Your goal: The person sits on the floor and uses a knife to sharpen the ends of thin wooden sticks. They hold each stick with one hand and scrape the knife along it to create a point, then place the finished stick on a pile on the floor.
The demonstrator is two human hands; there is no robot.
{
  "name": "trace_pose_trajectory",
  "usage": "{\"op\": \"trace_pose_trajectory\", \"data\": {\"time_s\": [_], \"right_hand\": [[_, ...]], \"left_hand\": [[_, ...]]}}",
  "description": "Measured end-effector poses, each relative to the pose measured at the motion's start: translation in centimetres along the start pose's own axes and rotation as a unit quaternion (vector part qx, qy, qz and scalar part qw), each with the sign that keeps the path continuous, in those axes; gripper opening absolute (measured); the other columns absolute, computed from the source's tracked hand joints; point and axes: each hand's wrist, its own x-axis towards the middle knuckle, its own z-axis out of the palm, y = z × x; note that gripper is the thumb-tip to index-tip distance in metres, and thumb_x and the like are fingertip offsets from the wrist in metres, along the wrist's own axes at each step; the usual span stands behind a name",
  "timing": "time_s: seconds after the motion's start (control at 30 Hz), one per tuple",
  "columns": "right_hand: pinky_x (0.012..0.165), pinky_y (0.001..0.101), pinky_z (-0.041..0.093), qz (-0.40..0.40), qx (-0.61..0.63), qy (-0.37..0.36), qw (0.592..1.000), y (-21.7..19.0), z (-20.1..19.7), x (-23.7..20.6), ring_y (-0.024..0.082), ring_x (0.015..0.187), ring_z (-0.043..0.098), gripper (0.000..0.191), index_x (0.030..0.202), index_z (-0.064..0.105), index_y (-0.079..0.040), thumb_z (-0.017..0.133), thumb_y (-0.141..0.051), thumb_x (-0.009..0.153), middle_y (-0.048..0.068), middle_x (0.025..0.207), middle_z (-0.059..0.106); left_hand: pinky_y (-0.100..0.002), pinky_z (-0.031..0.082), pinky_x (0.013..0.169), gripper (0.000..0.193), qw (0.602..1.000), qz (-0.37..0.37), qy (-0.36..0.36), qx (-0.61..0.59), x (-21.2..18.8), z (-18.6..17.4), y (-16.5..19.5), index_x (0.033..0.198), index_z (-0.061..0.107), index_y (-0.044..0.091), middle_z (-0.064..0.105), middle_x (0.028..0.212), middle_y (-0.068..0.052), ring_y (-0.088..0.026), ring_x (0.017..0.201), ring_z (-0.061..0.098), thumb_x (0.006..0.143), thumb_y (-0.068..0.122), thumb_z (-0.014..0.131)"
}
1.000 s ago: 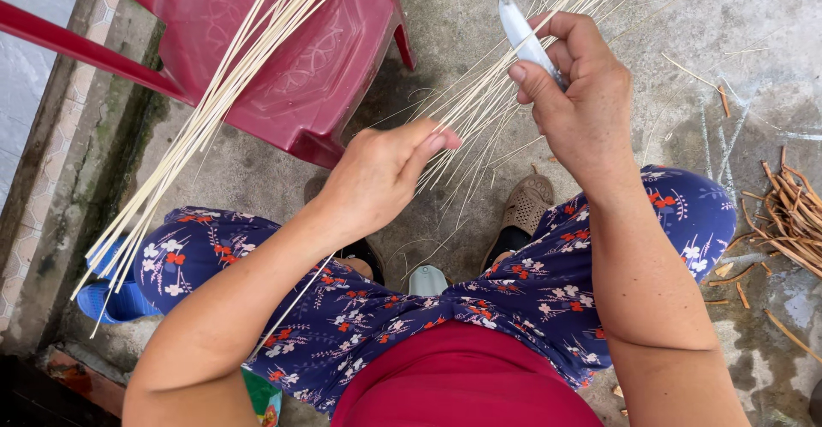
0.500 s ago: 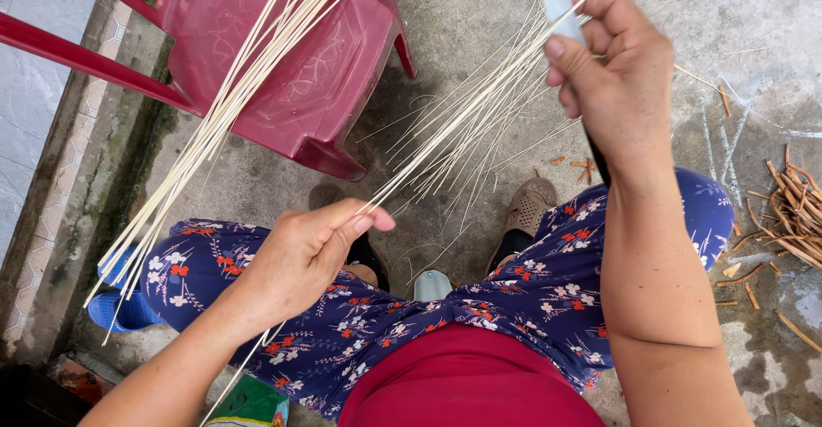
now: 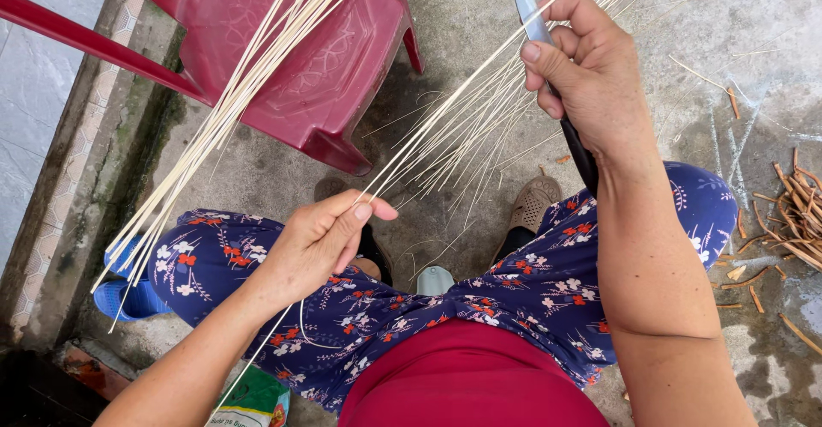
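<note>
Head view: seated person over concrete floor (image 3: 462,16)
Left hand (image 3: 317,243): pinching one thin pale strip (image 3: 428,140)
Right hand (image 3: 591,76): gripping a knife (image 3: 548,76); strip crosses the blade
Nearby: red plastic chair (image 3: 291,59)

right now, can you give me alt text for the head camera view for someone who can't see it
Seen from above, a seated person's left hand pinches one thin pale cane strip while the right hand grips a dark-handled metal knife against it. More pale strips lie across a red plastic chair, and brown bark shavings litter the concrete floor.
</note>
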Motion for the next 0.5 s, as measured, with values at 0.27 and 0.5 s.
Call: {"op": "trace_pose_trajectory", "data": {"time_s": [0.27,0.5], "right_hand": [[0.045,0.0205,0.035,-0.062,-0.144,0.040,0.987,2.6,-1.9,1.6,0.005,0.055,0.052,0.023,0.133,0.057,-0.006,0.066,-0.003,0.112,0.003,0.078,0.064],[0.057,0.0248,0.049,-0.183,-0.352,0.061,0.916,4.7,-5.1,4.2,0.007,0.075,0.070,0.020,0.128,0.061,-0.002,0.068,0.001,0.110,0.004,0.085,0.070]], "left_hand": [[-0.020,0.041,0.040,0.044,0.997,-0.067,0.011,-0.029,2.6,-0.2,-2.2,0.121,0.069,0.008,0.056,0.060,0.002,-0.004,0.042,0.047,0.106,0.038,0.042],[-0.020,0.035,0.045,0.040,0.999,-0.028,0.032,-0.006,4.4,0.1,-3.1,0.115,0.073,0.008,0.047,0.056,0.003,-0.003,0.047,0.041,0.108,0.035,0.045]]}}
